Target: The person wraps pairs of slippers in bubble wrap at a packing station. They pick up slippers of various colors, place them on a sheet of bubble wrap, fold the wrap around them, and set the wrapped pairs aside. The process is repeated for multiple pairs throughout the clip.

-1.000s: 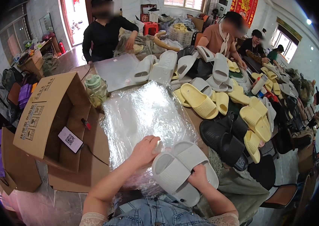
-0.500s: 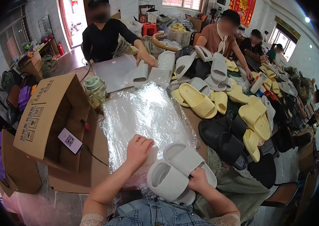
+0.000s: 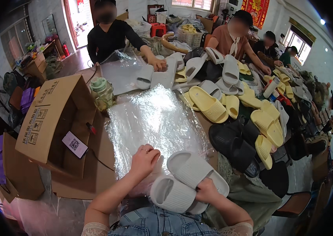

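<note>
My right hand (image 3: 207,191) grips a pair of pale grey slide sandals (image 3: 186,181), held together near the front edge of the table. My left hand (image 3: 144,161) presses down on the near edge of a stack of clear plastic bags (image 3: 152,122) spread over the table. The sandals sit just right of that hand, over the bags' near corner.
An open cardboard box (image 3: 52,122) stands to the left, a green water jug (image 3: 101,93) behind it. Yellow (image 3: 209,104), black (image 3: 233,143) and grey sandals pile up on the right. Across the table, a person in black (image 3: 113,37) handles grey sandals on plastic; others sit further right.
My right hand has drawn the grey sandals closer to me and tilted them. My left hand slid slightly nearer along the plastic. The person in black reached further right.
</note>
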The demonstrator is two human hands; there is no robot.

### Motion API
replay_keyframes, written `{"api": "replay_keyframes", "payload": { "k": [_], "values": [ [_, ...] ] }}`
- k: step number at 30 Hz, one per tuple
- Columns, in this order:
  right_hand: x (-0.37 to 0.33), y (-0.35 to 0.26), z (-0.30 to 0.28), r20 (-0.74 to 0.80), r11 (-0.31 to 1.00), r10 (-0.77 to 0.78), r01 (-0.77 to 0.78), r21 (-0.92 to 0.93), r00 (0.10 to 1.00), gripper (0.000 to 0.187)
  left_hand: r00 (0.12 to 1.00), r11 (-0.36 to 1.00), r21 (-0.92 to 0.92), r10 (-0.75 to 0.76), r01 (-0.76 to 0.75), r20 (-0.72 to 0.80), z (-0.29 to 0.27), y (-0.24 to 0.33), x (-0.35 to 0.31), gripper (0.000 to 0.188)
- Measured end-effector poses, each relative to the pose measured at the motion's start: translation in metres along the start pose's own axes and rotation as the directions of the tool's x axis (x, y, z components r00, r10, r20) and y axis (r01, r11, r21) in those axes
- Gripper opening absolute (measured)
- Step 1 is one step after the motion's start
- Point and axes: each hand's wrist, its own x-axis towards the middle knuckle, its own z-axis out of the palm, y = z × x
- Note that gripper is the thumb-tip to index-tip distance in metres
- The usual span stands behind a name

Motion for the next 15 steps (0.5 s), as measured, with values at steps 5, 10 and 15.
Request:
{"api": "replay_keyframes", "payload": {
  "k": [5, 10, 15],
  "values": [
    [0.009, 0.011, 0.001, -0.011, 0.983, 0.159, -0.160, -0.090, 0.987, 0.025, 0.995, 0.997, -0.076, 0.023, -0.030, -0.099, -0.021, 0.019, 0.010, 0.007],
    [0.006, 0.004, 0.007, 0.174, 0.974, 0.213, -0.195, -0.114, 0.962, 0.032, 0.993, 0.961, -0.268, -0.092, 0.068, -0.078, -0.013, 0.025, 0.009, 0.008],
    [0.019, 0.035, -0.004, -0.051, 0.940, 0.327, -0.331, -0.080, 0.944, 0.038, 0.995, 0.969, -0.241, 0.033, -0.055, -0.091, -0.022, 0.025, 0.009, 0.011]
  ]
}}
